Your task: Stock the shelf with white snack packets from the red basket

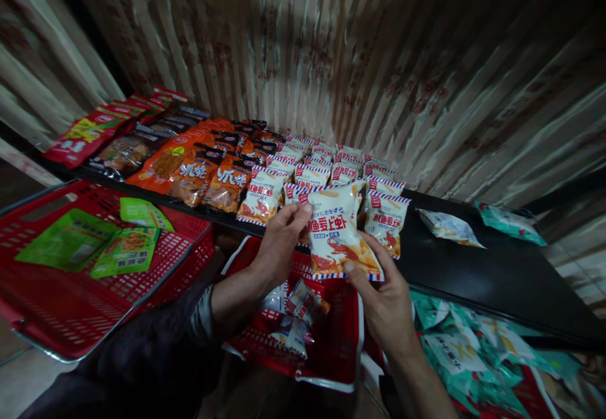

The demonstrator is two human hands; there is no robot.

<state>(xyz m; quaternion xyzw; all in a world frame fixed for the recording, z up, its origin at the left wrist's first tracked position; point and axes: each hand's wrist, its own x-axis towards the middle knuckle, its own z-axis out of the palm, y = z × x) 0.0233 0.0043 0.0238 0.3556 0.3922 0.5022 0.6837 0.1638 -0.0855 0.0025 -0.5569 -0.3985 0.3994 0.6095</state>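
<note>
Both of my hands hold a white snack bag with red lettering and a striped edge (337, 230) over the front edge of the black shelf (454, 274). My left hand (279, 242) pinches its upper left side. At the lower right, my right hand (386, 296) grips the bag between thumb and fingers. Behind it, rows of matching white bags (310, 173) lie on the shelf, partly hidden by the held one. A red basket (338, 343) beneath my hands has a few small packets in it.
Left on the shelf are orange bags (227, 182), dark bags (125, 151) and red bags (89, 132). A red basket (189, 233) with green packets (127, 252) stands at the left. Teal bags (466, 356) fill a container at lower right. A corrugated panel (331, 47) rises behind.
</note>
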